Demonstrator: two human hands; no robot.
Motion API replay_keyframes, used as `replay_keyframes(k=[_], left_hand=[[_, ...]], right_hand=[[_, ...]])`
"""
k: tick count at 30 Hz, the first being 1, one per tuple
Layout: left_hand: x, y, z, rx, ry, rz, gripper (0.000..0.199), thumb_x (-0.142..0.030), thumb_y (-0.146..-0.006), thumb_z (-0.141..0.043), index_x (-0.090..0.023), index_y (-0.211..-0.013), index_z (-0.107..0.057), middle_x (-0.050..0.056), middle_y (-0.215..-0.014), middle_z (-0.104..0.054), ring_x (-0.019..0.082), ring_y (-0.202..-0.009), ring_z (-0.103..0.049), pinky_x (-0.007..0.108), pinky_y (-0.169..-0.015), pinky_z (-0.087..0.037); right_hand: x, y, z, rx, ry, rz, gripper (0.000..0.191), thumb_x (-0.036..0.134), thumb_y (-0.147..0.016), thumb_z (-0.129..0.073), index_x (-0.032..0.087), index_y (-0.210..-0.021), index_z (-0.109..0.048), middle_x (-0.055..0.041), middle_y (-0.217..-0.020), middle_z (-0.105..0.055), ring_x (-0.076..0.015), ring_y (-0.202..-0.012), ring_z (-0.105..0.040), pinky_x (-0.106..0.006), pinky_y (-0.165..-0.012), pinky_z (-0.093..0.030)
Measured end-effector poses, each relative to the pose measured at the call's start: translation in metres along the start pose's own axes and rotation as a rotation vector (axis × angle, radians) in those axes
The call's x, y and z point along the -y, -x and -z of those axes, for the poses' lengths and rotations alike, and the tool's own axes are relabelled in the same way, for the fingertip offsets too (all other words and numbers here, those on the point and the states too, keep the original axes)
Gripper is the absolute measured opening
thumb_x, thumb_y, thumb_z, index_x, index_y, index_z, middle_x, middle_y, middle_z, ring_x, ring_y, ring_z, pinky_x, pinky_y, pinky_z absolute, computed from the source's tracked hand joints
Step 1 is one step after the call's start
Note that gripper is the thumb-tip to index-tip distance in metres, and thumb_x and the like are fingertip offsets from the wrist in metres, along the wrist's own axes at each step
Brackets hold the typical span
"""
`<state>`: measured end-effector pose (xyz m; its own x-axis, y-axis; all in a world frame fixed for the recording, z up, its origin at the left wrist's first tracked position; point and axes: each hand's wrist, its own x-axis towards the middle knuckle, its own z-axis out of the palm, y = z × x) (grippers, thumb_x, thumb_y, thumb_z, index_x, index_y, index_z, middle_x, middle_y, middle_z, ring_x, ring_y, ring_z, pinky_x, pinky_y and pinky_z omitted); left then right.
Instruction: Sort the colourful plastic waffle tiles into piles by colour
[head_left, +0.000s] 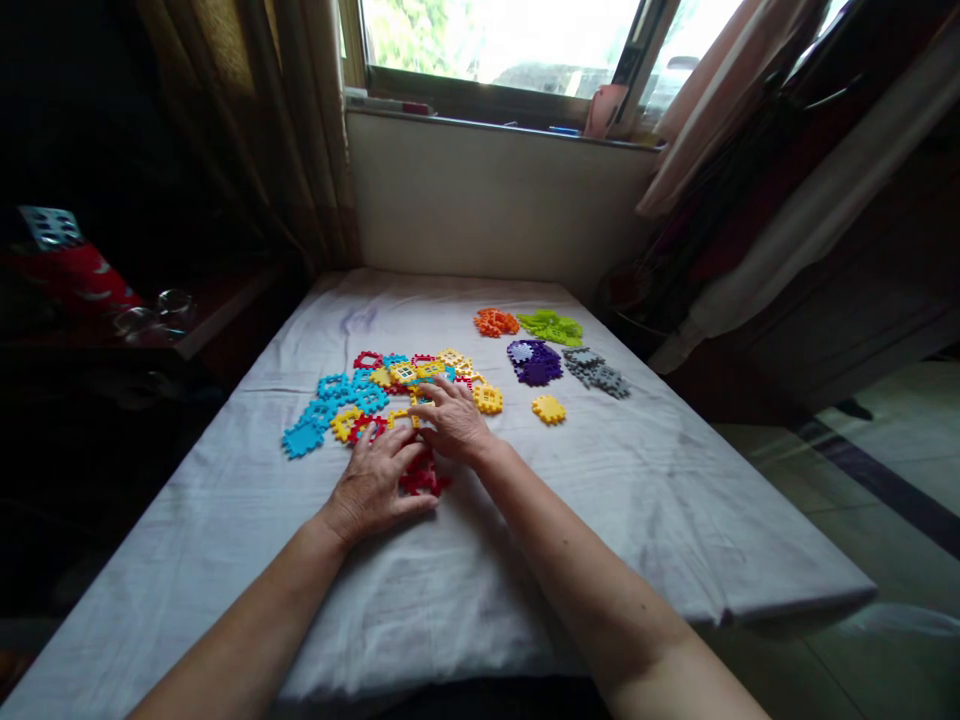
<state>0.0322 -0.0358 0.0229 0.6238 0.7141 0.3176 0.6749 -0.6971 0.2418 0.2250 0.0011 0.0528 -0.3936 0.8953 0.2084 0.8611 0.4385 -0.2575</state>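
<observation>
A mixed pile of interlocking plastic building pieces with notched edges lies in the middle of the cloth-covered table. My left hand (pixel 379 480) rests at the pile's near side, fingers spread, beside red pieces (pixel 422 474) that it partly covers. Just right of it, my right hand (pixel 452 418) reaches over the pile with its fingers stretched out on yellow pieces (pixel 405 372). Blue pieces (pixel 304 438) spread out on the left of the pile. A yellow window-like piece (pixel 488 399) lies beside my right hand. What is under both palms is hidden.
Sorted heaps stand at the back right: orange (pixel 496 321), green (pixel 551 327), purple (pixel 535 362) and grey pieces (pixel 596 372). One solid yellow piece (pixel 549 409) lies apart. The white tablecloth (pixel 637 530) has wrinkles. A curtain (pixel 247 130) hangs at left, hanging clothes (pixel 750 190) at right.
</observation>
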Motion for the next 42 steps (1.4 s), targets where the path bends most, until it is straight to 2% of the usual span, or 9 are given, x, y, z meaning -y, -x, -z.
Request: replay_keyframes(k=[4,8,15,18,21,25,30,36,42], left_hand=[[0.002,0.001,0.003,0.013,-0.005,0.024,0.045,-0.053,-0.08,-0.067,-0.029,-0.118,-0.068,0.009,-0.137,-0.063,0.032,-0.129,-0.054,0.063,-0.12,-0.014],[0.009,0.003,0.013,-0.023,-0.017,0.042,0.034,-0.039,-0.085,-0.06,-0.031,-0.117,-0.068,0.006,-0.132,-0.067,0.028,-0.123,-0.059,0.061,-0.121,-0.015],[0.018,0.01,0.023,-0.01,-0.015,0.078,0.028,-0.031,-0.087,-0.053,-0.031,-0.106,-0.073,0.005,-0.123,-0.071,0.025,-0.118,-0.062,0.057,-0.116,-0.027],[0.021,0.011,0.023,-0.006,-0.033,0.123,0.028,-0.031,-0.087,-0.052,-0.028,-0.105,-0.073,0.007,-0.124,-0.071,0.026,-0.119,-0.061,0.057,-0.114,-0.03],[0.025,0.011,0.022,-0.025,-0.056,0.148,0.031,-0.029,-0.086,-0.05,-0.027,-0.105,-0.073,0.007,-0.124,-0.071,0.027,-0.118,-0.062,0.055,-0.112,-0.034],[0.028,0.01,0.019,-0.043,-0.082,0.126,0.037,-0.028,-0.086,-0.046,-0.027,-0.112,-0.073,0.007,-0.124,-0.071,0.026,-0.116,-0.063,0.048,-0.107,-0.042],[0.03,0.01,0.014,-0.05,-0.139,0.177,0.045,-0.034,-0.09,-0.043,-0.024,-0.127,-0.066,0.009,-0.14,-0.062,0.027,-0.132,-0.054,0.05,-0.116,-0.033],[0.033,0.016,0.022,0.125,-0.265,0.399,0.063,-0.053,-0.086,-0.053,-0.023,-0.142,-0.054,0.012,-0.154,-0.047,0.033,-0.145,-0.038,0.061,-0.12,-0.016],[0.038,0.026,0.033,0.166,-0.315,0.562,0.062,-0.056,-0.088,-0.049,-0.024,-0.141,-0.055,0.012,-0.156,-0.045,0.033,-0.145,-0.037,0.063,-0.12,-0.015]], right_hand=[[-0.001,-0.012,0.002,0.142,0.042,0.031,0.028,0.047,-0.09,-0.065,0.037,-0.115,-0.073,-0.003,-0.158,-0.041,-0.032,-0.147,-0.028,-0.059,-0.115,-0.024],[-0.002,-0.012,0.0,0.138,0.072,0.092,0.02,0.039,-0.093,-0.064,0.032,-0.108,-0.075,-0.0032,-0.156,-0.045,-0.0295,-0.149,-0.027,-0.055,-0.116,-0.024],[-0.006,-0.008,-0.014,-0.249,-0.142,0.068,0.024,0.025,-0.1,-0.048,0.023,-0.101,-0.071,-0.0071,-0.132,-0.066,-0.0223,-0.131,-0.05,-0.043,-0.111,-0.037],[-0.023,0.001,-0.009,-0.439,-0.271,-0.095,0.027,0.027,-0.1,-0.043,0.022,-0.103,-0.07,-0.0074,-0.11,-0.073,-0.0195,-0.106,-0.063,-0.034,-0.097,-0.046],[-0.053,0.023,0.005,-0.524,-0.311,-0.424,0.029,0.028,-0.098,-0.043,0.022,-0.106,-0.07,-0.0055,-0.098,-0.074,-0.0183,-0.089,-0.066,-0.029,-0.083,-0.049],[-0.099,0.062,0.022,-0.602,-0.233,-0.782,0.031,0.024,-0.096,-0.042,0.018,-0.106,-0.07,-0.0073,-0.092,-0.074,-0.0206,-0.084,-0.065,-0.034,-0.079,-0.048],[-0.132,0.092,0.022,-0.613,-0.122,-0.97,0.034,0.026,-0.095,-0.041,0.016,-0.107,-0.071,-0.0125,-0.095,-0.071,-0.0252,-0.087,-0.064,-0.04,-0.08,-0.049],[-0.124,0.09,0.018,-0.594,-0.024,-0.919,0.037,0.027,-0.095,-0.039,0.022,-0.117,-0.068,-0.015,-0.118,-0.064,-0.0325,-0.118,-0.056,-0.05,-0.097,-0.045],[-0.051,0.044,0.005,-0.531,-0.023,-0.373,0.027,0.022,-0.095,-0.048,0.02,-0.102,-0.074,-0.0107,-0.111,-0.069,-0.025,-0.106,-0.059,-0.039,-0.098,-0.045]])
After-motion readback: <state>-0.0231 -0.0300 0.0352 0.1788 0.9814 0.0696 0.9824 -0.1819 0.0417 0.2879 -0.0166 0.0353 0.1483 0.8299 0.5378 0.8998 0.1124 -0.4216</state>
